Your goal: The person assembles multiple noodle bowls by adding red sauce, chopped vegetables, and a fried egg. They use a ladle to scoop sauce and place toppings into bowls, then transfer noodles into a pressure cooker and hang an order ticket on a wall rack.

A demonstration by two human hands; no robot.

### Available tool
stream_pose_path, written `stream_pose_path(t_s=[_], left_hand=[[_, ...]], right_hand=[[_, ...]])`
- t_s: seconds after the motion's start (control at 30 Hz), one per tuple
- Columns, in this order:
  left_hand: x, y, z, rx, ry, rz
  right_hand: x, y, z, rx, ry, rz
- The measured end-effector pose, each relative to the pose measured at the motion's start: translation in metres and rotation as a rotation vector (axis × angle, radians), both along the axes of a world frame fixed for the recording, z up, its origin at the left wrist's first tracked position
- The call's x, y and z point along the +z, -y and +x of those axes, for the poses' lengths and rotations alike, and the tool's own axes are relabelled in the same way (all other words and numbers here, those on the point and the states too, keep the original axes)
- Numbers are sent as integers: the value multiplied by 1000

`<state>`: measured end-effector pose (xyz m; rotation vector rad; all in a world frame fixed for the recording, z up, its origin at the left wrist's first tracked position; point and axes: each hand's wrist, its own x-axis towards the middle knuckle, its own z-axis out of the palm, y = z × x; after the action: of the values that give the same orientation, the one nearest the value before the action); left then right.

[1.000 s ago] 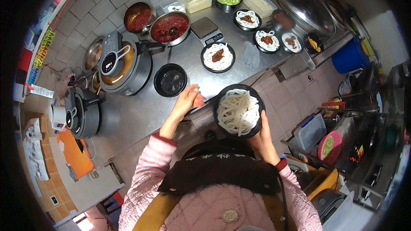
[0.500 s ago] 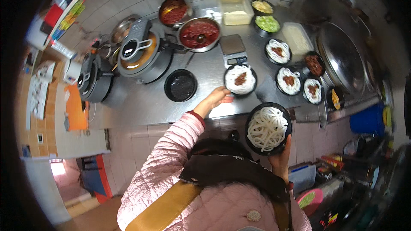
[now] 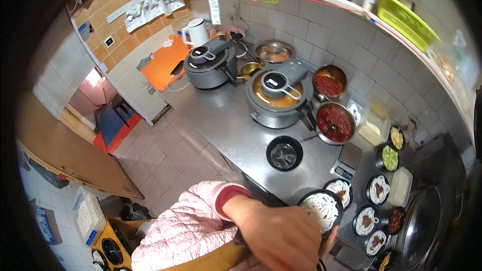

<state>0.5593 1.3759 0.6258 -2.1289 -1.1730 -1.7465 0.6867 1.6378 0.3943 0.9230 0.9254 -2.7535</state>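
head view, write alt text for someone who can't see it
A person's left hand, emerging from a pink quilted sleeve, partly hides a black bowl of white noodles held in the right hand. On the steel counter beyond are two grey cookers, pans of red sauce, a scale and noodles with brown topping.

Glossy metal countertop point(image 3: 221, 126); quilted cloth sleeve point(image 3: 181, 226) at 7 o'clock; smooth plastic basket point(image 3: 404, 22) at 2; plastic-looking noodle bowl point(image 3: 340, 215) at 5.

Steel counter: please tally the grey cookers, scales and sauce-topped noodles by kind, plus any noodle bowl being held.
Grey cookers: 2
Scale: 1
Sauce-topped noodles: 4
Held noodle bowl: 1
Total: 8
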Motion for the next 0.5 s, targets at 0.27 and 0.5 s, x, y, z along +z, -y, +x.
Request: stream_pose_path(t_s=[0.27, 0.5], left_hand=[[26, 166, -56, 460, -221, 233], [14, 312, -123, 441, -62, 293]], right_hand=[[26, 138, -98, 67, -315, -37], [31, 290, -155, -30, -242, -76]])
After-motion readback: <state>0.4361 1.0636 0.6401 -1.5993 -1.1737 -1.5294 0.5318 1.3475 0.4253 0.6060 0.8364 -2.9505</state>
